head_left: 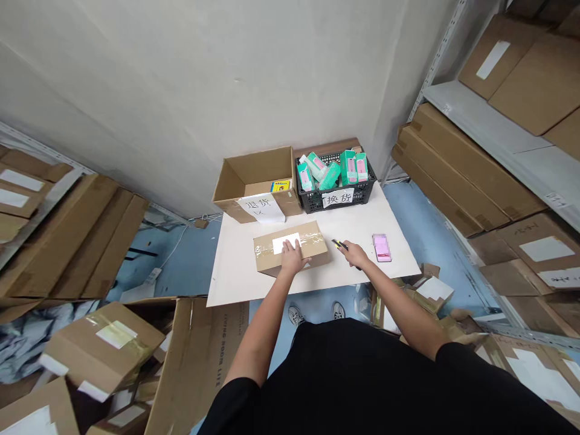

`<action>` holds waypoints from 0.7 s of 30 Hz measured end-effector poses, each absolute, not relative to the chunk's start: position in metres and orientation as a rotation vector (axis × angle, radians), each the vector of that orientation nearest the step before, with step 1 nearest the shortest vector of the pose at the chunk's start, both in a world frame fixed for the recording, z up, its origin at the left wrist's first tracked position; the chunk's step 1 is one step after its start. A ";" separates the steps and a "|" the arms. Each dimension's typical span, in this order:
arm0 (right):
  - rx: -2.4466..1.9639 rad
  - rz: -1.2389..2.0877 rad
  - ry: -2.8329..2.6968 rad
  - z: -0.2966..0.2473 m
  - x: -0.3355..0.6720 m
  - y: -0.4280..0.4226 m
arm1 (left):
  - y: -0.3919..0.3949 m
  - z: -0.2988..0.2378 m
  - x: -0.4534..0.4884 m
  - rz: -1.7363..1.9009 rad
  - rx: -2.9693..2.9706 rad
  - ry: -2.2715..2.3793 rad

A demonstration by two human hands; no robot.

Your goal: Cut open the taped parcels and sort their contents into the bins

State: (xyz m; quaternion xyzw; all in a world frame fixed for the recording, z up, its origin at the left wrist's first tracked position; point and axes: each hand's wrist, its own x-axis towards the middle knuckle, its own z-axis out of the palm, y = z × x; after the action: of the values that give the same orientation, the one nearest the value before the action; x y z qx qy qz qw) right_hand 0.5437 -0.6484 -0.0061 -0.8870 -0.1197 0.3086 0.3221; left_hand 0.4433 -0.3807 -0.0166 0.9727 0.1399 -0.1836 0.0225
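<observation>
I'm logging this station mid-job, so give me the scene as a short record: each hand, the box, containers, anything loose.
Left hand: resting on top of the taped box, partly over its white label
Right hand: gripping a box cutter, its front end toward the box; blade too small to make out
Taped box: flaps closed, clear tape along the top
Open carton: behind the box, yellow item inside
Black basket: right of the carton, holding green-and-pink packages
Loose: phone, lying on the white table
</observation>
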 end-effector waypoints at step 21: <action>-2.463 0.528 0.004 -0.032 0.568 -0.544 | -0.319 0.000 0.447 -0.571 2.869 0.952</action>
State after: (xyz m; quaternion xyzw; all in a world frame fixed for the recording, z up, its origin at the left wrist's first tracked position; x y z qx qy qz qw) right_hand 0.5677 -0.5437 -0.0319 -0.9307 0.0014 0.1996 0.3065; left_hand 0.4471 -0.3190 0.0002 0.9321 0.3094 -0.1856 0.0326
